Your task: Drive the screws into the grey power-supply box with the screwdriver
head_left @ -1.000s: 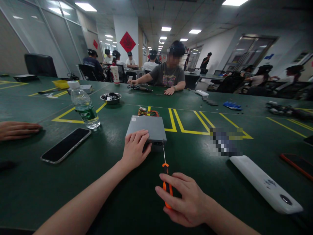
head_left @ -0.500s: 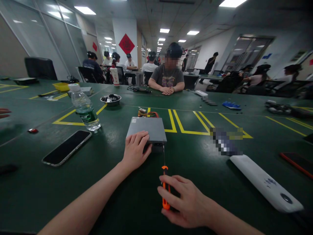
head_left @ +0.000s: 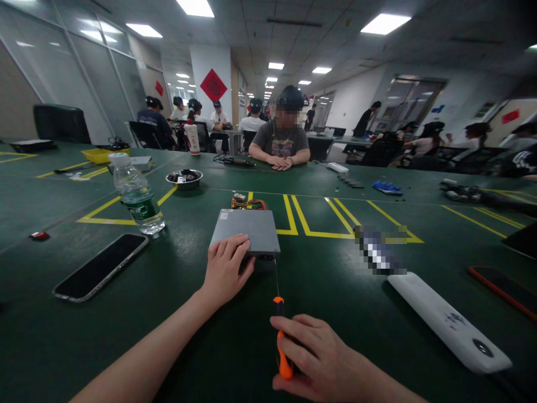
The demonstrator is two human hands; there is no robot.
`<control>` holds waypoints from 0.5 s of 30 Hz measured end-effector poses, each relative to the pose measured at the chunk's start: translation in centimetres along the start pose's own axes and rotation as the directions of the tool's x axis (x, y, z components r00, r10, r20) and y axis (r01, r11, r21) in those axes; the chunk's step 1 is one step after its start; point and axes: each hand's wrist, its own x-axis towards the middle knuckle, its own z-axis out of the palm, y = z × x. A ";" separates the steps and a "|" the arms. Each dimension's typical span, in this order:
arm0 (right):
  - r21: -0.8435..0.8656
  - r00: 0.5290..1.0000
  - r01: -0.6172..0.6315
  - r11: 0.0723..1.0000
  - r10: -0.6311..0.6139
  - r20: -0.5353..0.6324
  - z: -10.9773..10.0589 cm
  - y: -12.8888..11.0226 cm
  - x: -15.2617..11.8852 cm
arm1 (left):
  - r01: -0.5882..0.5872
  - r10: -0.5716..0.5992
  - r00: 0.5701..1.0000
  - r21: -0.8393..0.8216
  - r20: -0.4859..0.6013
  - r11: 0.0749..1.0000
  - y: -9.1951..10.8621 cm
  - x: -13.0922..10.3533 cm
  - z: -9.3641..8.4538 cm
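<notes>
Resting palm-down at the near edge of the grey metal box [head_left: 247,226], my left hand [head_left: 226,268] had its fingers extended over the top, thumb by the near face. The box sat on the green table [head_left: 201,358]. My right hand [head_left: 314,352], at near right, gripped the screwdriver [head_left: 285,358] with bent fingers, shaft pointing toward the box's near right corner.

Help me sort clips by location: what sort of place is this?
Probably a shared office workroom. A long green table is marked with yellow lines, the right hand holds an orange-and-black screwdriver at a flat grey metal box, and several people sit at tables behind.
</notes>
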 end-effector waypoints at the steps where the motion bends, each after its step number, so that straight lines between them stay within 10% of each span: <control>1: 0.007 1.000 -0.020 1.000 0.020 0.017 -0.1 -0.1 0.1 | 0.003 -0.003 1.000 -0.003 0.003 1.000 0.0 0.0 0.0; 15: 0.093 0.997 -0.072 0.993 0.069 0.029 -0.2 -0.2 0.8 | 0.012 -0.012 1.000 0.012 0.008 1.000 0.0 0.0 0.0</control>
